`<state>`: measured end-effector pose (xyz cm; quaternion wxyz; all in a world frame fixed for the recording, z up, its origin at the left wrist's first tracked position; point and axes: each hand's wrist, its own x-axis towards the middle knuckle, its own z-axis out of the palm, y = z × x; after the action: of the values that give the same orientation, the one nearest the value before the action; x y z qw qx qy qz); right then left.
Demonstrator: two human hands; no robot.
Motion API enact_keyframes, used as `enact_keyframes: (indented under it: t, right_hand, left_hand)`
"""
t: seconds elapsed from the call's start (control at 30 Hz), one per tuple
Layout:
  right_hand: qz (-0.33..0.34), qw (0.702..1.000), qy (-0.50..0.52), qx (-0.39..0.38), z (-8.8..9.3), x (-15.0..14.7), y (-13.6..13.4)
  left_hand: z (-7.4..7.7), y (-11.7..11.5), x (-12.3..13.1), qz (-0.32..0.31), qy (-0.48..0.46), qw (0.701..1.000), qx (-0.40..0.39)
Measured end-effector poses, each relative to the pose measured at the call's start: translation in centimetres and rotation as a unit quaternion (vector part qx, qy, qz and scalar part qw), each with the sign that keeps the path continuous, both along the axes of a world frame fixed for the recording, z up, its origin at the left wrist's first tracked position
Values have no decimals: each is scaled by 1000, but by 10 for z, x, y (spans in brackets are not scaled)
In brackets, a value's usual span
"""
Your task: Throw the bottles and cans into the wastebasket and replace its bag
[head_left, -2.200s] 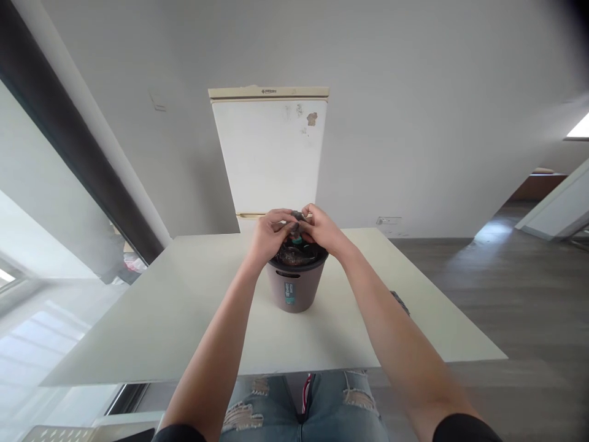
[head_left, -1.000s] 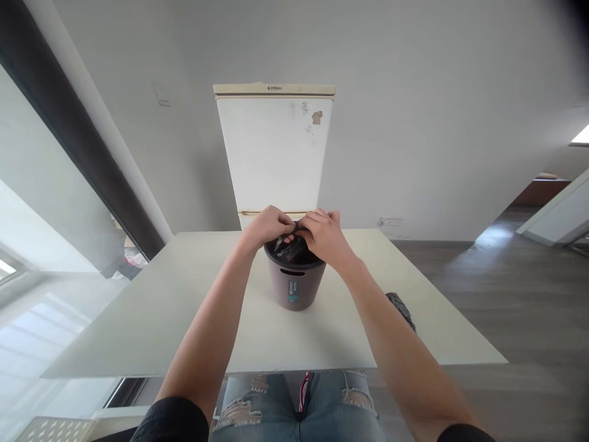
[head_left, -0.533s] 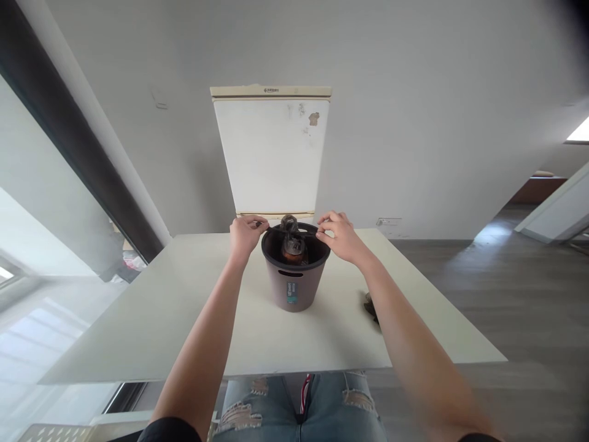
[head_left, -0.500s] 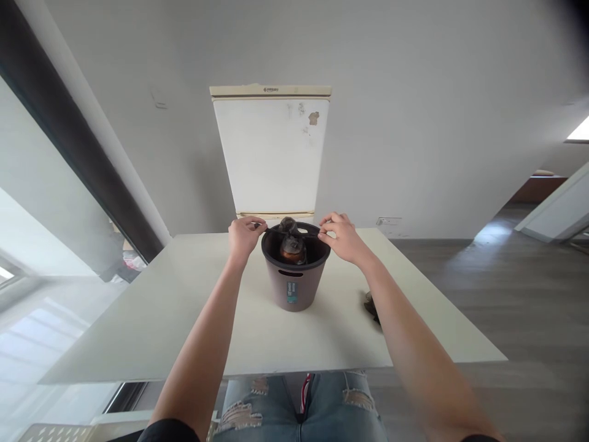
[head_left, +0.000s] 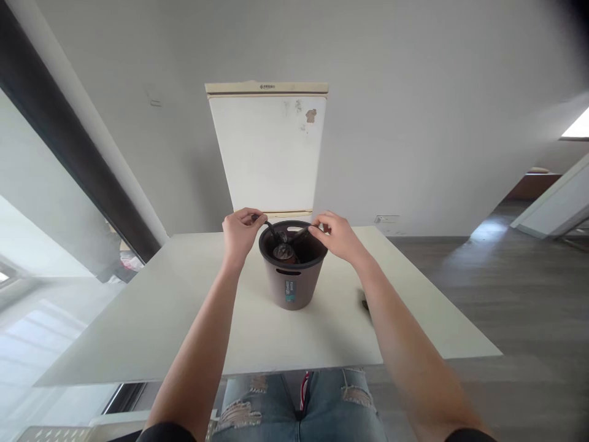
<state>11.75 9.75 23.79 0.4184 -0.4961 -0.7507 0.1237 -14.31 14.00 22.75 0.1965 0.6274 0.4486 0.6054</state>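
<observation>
A small brown waste bin (head_left: 291, 285) with a dark rim stands in the middle of a white table (head_left: 138, 319). Inside it lies a black plastic bag (head_left: 284, 249), bunched and knotted around its contents. My left hand (head_left: 239, 233) is closed on one black tail of the bag at the bin's left rim. My right hand (head_left: 337, 236) pinches the other tail at the right rim. Both tails run from the knot outward to my fingers.
An old white fridge (head_left: 267, 147) stands behind the table against a grey wall. A small dark object (head_left: 364, 302) lies on the table, mostly hidden by my right forearm. Glass panels run along the left. My knees in ripped jeans (head_left: 299, 405) show below the table's front edge.
My hands were together over the bin, working the bag's top. They have drawn apart to opposite rims, each keeping a tail, and the knotted bundle has sunk lower in the bin.
</observation>
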Motion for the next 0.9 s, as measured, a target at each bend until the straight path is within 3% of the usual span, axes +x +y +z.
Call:
enact_keyframes:
  t: [0.07, 0.2, 0.3, 0.4, 0.6, 0.73, 0.9]
  right_hand:
    - [35, 999, -5, -13, 6, -18, 4]
    - [82, 987, -84, -114, 10, -46, 16]
    - [53, 980, -145, -126, 7, -55, 25]
    - [13, 984, -142, -110, 1, -55, 30]
    - [-16, 998, -30, -50, 5, -52, 34]
    - [-51, 996, 63, 23, 21, -45, 36]
    - [-61, 966, 189, 164, 48, -13, 32]
  left_hand:
    - [11, -6, 13, -19, 15, 1000, 13]
    - [22, -14, 35, -88, 35, 995, 11]
    - [22, -18, 37, -124, 39, 991, 12]
    - [15, -24, 29, -110, 20, 993, 28]
    - [-22, -43, 12, -28, -23, 999, 20]
    - [-55, -51, 5, 26, -41, 999, -16]
    - [-86, -59, -3, 33, -47, 996, -75]
